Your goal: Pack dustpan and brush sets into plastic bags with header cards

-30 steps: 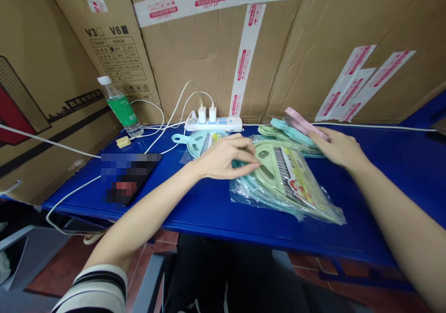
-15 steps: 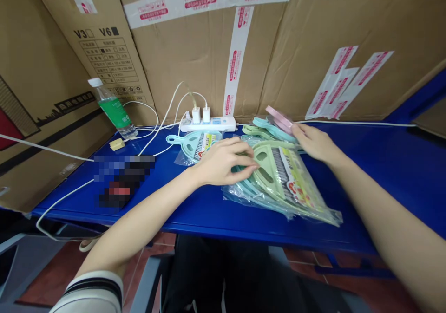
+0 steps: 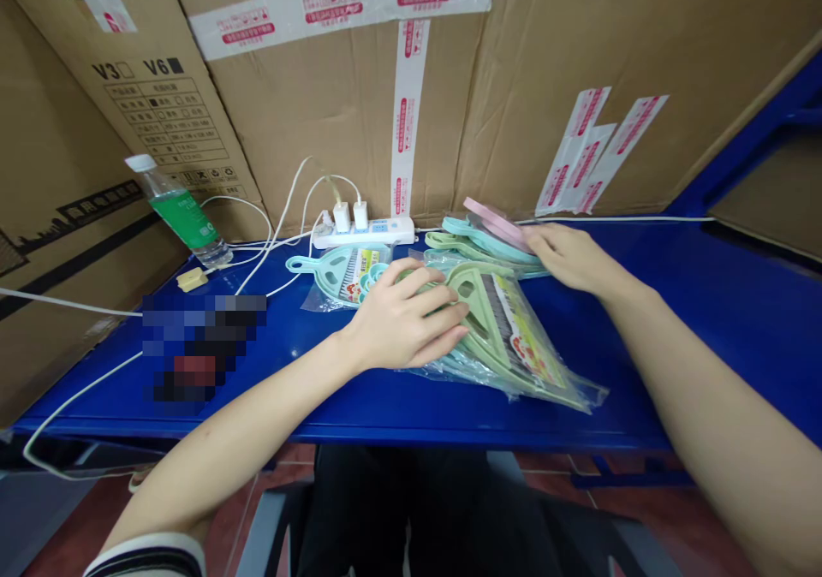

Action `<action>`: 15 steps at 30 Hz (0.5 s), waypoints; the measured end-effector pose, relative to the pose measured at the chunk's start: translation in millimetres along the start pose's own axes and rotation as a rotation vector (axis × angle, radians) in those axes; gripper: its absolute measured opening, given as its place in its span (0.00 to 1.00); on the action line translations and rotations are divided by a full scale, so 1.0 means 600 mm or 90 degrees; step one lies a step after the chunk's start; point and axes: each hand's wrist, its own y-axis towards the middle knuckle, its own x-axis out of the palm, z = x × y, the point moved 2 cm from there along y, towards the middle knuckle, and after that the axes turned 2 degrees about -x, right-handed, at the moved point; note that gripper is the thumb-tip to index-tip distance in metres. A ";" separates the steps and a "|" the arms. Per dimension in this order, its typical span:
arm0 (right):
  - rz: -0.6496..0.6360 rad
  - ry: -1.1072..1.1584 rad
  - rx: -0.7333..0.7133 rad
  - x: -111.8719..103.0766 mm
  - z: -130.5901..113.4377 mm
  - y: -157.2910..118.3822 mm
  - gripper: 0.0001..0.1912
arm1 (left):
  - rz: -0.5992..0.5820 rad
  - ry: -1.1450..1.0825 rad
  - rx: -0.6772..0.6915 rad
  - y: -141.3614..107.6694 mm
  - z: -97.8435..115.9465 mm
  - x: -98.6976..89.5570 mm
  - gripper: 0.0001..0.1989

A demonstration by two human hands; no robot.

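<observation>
A green dustpan and brush set [image 3: 514, 329] in clear wrapping lies on top of blue ones on the blue table. My left hand [image 3: 411, 316] rests on the handle side of this pile, fingers spread and slightly bent. Behind the pile, a pink dustpan [image 3: 497, 224] lies over a blue dustpan [image 3: 475, 239] and a green one. My right hand [image 3: 565, 256] touches the right end of the pink dustpan; its fingertips are partly hidden and what they grip is unclear. Left of my left hand lies a small wrapped blue dustpan set [image 3: 340, 273].
A white power strip [image 3: 385, 232] with two chargers stands against the cardboard wall [image 3: 321, 89]. White cables run across the left side. A green-labelled bottle [image 3: 186, 217] leans at the back left, near a pale yellow block [image 3: 192, 280] and a blurred-out dark item [image 3: 205, 346].
My left hand has spread its fingers and moved slightly left and toward me over the pile. My right hand remains at the pink dustpan. The view has shifted a little.
</observation>
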 end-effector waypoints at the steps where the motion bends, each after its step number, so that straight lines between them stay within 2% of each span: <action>1: -0.007 0.000 0.006 0.000 -0.003 0.000 0.25 | 0.012 0.000 0.006 0.001 0.001 -0.003 0.14; 5: 0.008 0.001 0.017 -0.011 -0.016 0.001 0.20 | 0.076 -0.009 0.079 0.006 0.019 -0.019 0.16; 8: 0.102 0.004 0.001 -0.031 -0.033 0.002 0.12 | 0.074 -0.113 0.207 0.003 0.067 -0.020 0.21; 11: 0.168 0.014 -0.015 -0.047 -0.058 0.000 0.09 | 0.003 -0.234 0.290 -0.012 0.130 -0.001 0.23; 12: 0.164 0.019 -0.021 -0.049 -0.066 -0.002 0.10 | -0.059 -0.244 0.306 -0.018 0.147 0.009 0.23; 13: 0.153 0.026 -0.029 -0.050 -0.075 -0.003 0.12 | -0.126 -0.243 0.300 -0.024 0.161 0.020 0.23; 15: 0.110 0.039 -0.059 -0.048 -0.089 -0.006 0.17 | -0.213 -0.247 0.262 -0.033 0.173 0.036 0.22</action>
